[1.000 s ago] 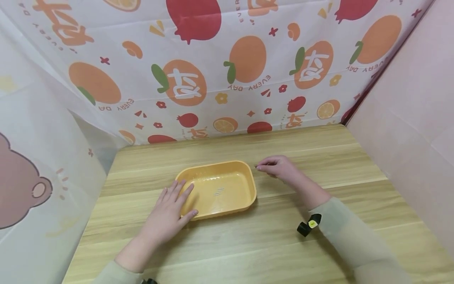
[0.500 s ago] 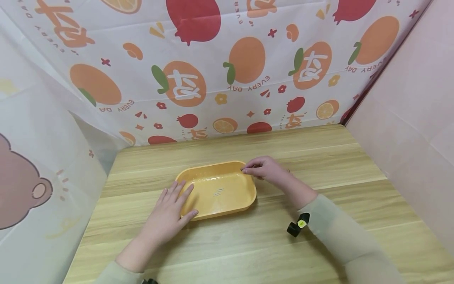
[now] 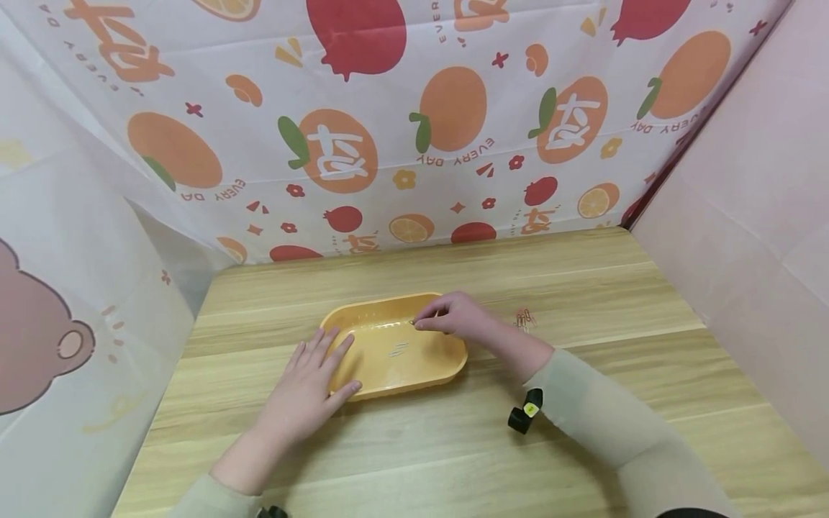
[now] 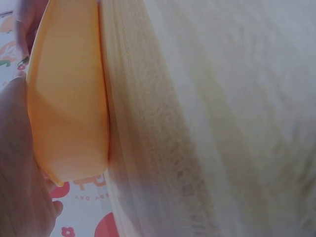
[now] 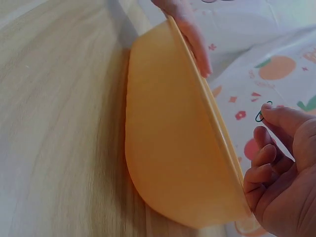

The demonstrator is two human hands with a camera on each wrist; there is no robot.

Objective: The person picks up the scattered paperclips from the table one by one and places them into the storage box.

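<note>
A yellow tray (image 3: 427,360) stands on the table with several pale paper clips (image 3: 398,350) lying on its floor. My left hand (image 3: 304,396) rests on the tray's left end, fingers spread and reaching over the rim. Over the tray's far right part, my right hand (image 3: 453,316) pinches a paper clip (image 5: 259,116) between thumb and fingertip. That clip looks green in the right wrist view. The left wrist view shows the tray's outer wall (image 4: 71,98) beside the left hand.
A small group of paper clips (image 3: 523,320), some reddish, lies on the wooden table (image 3: 414,453) right of the tray, just beyond the right forearm. A fruit-print cloth (image 3: 401,194) hangs behind the table, and pale cloths flank both sides.
My right hand has moved left with the paper clip, from beside the tray to above its inside. The clips on the table at right have come into view. My left hand stays put.
</note>
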